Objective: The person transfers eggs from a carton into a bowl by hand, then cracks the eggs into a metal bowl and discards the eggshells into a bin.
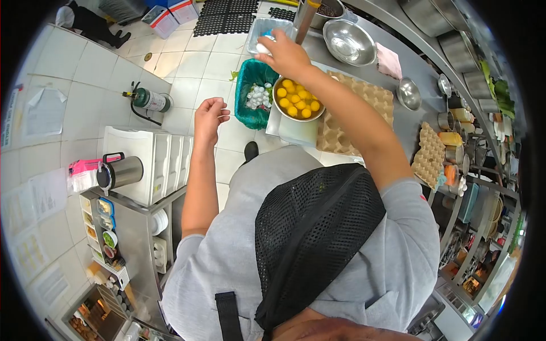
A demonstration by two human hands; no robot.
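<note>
My right hand [283, 54] reaches over a clear plastic container [254, 38] at the top, its fingers closed round a white egg [264, 46]. On the left, my left hand [211, 116] hangs in the air with its fingers curled and nothing visible in them. Several yolks lie in a metal bowl [275, 98] on the counter. Beside the bowl, a bin with a green liner [243, 85] holds white eggshells. An empty cardboard egg tray [355, 111] lies under my right forearm.
A large steel bowl [350, 42], a pink cloth [388, 61] and a small bowl [409, 94] stand on the counter. Another egg tray [427, 153] is at right. At left are a fire extinguisher [151, 100] and white drawers [149, 165]. A person's legs [96, 25] show at top left.
</note>
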